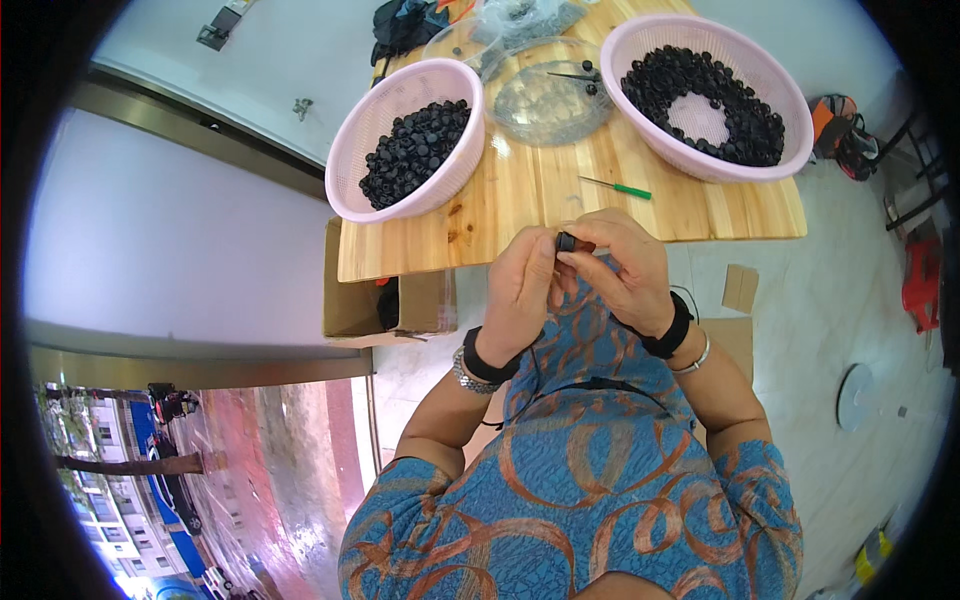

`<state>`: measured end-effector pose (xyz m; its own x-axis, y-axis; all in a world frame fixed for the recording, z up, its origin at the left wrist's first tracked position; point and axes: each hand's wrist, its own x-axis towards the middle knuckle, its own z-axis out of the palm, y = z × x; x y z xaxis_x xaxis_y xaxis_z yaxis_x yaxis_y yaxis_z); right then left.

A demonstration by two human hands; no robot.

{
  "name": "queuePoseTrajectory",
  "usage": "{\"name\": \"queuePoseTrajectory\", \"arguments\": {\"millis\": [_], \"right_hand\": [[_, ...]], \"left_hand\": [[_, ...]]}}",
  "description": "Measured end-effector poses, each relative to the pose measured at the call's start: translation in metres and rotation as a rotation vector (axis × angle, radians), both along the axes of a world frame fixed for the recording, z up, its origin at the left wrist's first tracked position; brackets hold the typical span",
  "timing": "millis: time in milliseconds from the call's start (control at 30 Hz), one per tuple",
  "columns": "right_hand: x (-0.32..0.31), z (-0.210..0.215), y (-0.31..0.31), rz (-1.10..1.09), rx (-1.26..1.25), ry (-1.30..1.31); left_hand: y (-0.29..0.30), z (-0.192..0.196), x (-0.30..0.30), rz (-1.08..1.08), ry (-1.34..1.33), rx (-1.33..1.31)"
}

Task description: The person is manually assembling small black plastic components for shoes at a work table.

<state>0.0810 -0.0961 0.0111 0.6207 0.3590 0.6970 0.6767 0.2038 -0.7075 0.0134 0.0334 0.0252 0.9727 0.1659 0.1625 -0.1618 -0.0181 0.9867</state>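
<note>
Just in front of the table's near edge, my left hand (522,285) and my right hand (625,265) meet with fingers pinched around a small round black part (566,242). Both hands are closed on it, and my fingertips cover some of its outline. Its exact kind is hard to make out. On the table beyond my hands lies a green-handled screwdriver (630,190). Many similar small black parts (415,150) fill a pink basket (340,190) at the left. More black parts (745,120) lie in a second pink basket (790,160) at the right, around a bare patch of its bottom.
Between the baskets, a clear round plastic sheet or tray (550,110) carries tweezers (573,77) and a few loose black pieces. Clear plastic bags (520,25) lie behind it on the wooden table (500,215). A cardboard box (355,310) stands below its left edge. A red stool (921,285) is at the right.
</note>
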Motion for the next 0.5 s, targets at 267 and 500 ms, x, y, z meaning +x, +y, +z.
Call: {"name": "queuePoseTrajectory", "arguments": {"millis": [267,500], "right_hand": [[0.014,0.021,0.019,-0.049,-0.091,-0.228],[0.025,0.032,0.013,-0.029,-0.116,0.021]], "left_hand": [[0.040,0.043,0.001,-0.120,0.138,0.092],[0.124,0.118,0.038,0.133,-0.093,0.979]]}}
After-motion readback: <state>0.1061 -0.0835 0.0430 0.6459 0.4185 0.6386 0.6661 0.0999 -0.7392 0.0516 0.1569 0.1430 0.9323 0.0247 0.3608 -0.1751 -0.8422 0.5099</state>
